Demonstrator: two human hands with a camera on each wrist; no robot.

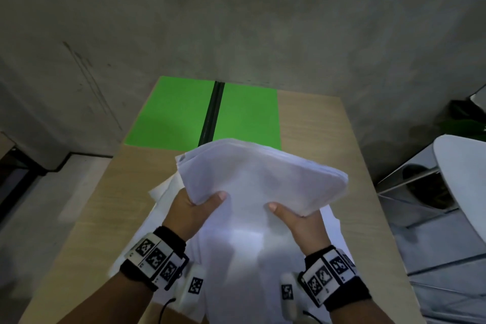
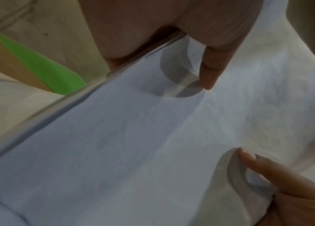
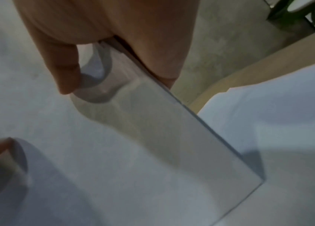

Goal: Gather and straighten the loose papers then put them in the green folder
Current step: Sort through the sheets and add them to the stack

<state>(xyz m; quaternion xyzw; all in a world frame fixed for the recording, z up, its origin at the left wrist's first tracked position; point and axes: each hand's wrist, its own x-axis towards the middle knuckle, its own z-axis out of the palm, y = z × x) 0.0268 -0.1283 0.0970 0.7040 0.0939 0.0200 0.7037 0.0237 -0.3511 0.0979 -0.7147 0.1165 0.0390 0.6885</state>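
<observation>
A thick stack of white papers point(image 1: 252, 181) is lifted above the wooden table point(image 1: 313, 123), its far end bent over. My left hand point(image 1: 194, 208) grips the stack's left edge, thumb on top. My right hand point(image 1: 294, 218) grips the right edge the same way. The left wrist view shows the stack point(image 2: 133, 137) pinched between thumb and palm, and so does the right wrist view of the stack point(image 3: 133, 137). More loose sheets point(image 1: 332, 221) lie on the table under the stack. The green folder point(image 1: 173, 113) lies open and flat at the table's far end.
A grey concrete wall point(image 1: 236, 21) rises right behind the table. A white chair point(image 1: 462, 181) stands to the right, with a green plant point(image 1: 462, 126) beyond it. The table's left edge drops to the floor point(image 1: 52, 205).
</observation>
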